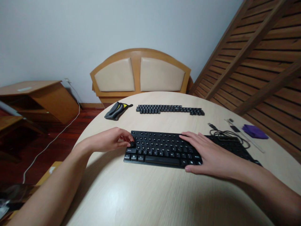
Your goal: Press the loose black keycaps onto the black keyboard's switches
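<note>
A black keyboard (162, 160) lies on the round table, many of its key positions bare and its bottom row and spacebar in place. At its left end my left hand (118, 138) is closed in a pinch, thumb and fingertips on a black keycap (132, 144) just above the Shift key. My right hand (204, 153) spans the keyboard from back to front, fingers at the back edge and thumb at the front edge, gripping it and hiding part of its right side. Behind the keyboard, loose black keycaps (162, 109) stand in neat rows.
A grey, black and yellow cloth item (117, 110) lies at the back left of the table (141, 191). On the right are a coiled USB cable (243, 141), a thin white stick (255, 144) and a folded purple cloth (255, 131). A wooden headboard (137, 70) stands behind.
</note>
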Demonstrator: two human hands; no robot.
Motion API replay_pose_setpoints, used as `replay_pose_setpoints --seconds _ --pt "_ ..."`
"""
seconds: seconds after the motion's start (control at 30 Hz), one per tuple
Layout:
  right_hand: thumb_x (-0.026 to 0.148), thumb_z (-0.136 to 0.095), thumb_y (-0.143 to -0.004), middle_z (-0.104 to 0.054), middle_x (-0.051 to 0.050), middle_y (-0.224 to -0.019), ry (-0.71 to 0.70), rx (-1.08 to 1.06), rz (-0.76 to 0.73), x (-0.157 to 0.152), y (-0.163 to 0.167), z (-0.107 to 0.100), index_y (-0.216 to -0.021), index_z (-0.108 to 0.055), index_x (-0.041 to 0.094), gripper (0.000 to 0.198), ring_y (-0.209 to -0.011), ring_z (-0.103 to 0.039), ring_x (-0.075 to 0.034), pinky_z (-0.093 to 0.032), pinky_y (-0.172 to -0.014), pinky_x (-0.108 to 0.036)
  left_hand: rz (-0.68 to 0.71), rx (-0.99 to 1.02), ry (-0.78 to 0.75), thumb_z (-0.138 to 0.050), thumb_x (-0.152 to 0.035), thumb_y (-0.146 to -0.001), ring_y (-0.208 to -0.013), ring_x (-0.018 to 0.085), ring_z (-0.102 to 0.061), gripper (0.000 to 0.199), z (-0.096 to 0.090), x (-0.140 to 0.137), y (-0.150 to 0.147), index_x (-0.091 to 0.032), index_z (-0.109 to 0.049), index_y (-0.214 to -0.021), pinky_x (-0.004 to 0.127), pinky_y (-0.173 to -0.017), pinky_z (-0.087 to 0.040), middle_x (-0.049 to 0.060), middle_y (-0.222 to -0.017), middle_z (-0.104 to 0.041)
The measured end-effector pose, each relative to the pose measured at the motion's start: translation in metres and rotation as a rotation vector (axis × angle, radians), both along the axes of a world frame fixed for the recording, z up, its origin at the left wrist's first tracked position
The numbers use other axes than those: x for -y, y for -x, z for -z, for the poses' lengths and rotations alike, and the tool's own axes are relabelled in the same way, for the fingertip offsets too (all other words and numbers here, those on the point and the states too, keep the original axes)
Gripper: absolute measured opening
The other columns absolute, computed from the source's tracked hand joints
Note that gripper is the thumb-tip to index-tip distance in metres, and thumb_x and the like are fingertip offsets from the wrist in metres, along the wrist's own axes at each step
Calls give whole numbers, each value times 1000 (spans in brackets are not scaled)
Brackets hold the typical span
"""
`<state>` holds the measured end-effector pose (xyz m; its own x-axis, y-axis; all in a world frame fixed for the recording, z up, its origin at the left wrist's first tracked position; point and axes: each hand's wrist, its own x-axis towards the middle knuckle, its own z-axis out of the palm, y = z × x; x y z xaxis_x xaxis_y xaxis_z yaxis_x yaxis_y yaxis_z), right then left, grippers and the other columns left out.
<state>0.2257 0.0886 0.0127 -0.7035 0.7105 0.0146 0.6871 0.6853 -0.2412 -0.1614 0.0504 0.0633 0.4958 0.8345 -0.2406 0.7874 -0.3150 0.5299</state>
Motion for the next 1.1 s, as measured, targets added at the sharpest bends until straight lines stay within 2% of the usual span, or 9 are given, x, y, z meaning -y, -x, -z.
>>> replay_pose_setpoints --seconds 0.57,0.93,1.0,1.1 --pt "72 -65 -74 -37 -14 -157 7 -1 -1 -1 -1 3 -152 -38 21 97 -142 -36 -40 -25 -120 -60 70 -168 -244 -58 -28 -94 -87 20 -68 21 1 7 -7 -22 -75 -105 30 -79 -51 5 -98 -74" --pt "70 -69 -72 -41 -14 -155 -14 -23 -9 0 0 0 -151 -39 22 97 -142 -37 -39 -29 -118 -60 112 -24 -106 -47 -34 -100 -84 20 -67 34 -4 3 -7 -17 -76 -97 31 -80 -51 9 -97 -73" --pt "68 -67 -76 -44 -15 -153 -33 -47 4 1 4 -1 -149 -42 21 90 -141 -39 -39 -30 -117 -60 115 10 -84 -47 -33 -100 -87 20 -68 32 -4 1 -5 -17 -76 -101 31 -83 -51 9 -99 -74" --pt "56 -60 -89 -52 -15 -146 -98 -141 19 6 21 -6 -140 -52 19 63 -135 -47 -34 -38 -113 -55 99 37 -55 -49 -30 -98 -91 20 -68 30 -2 -1 -2 -17 -75 -105 30 -84 -51 9 -102 -74"
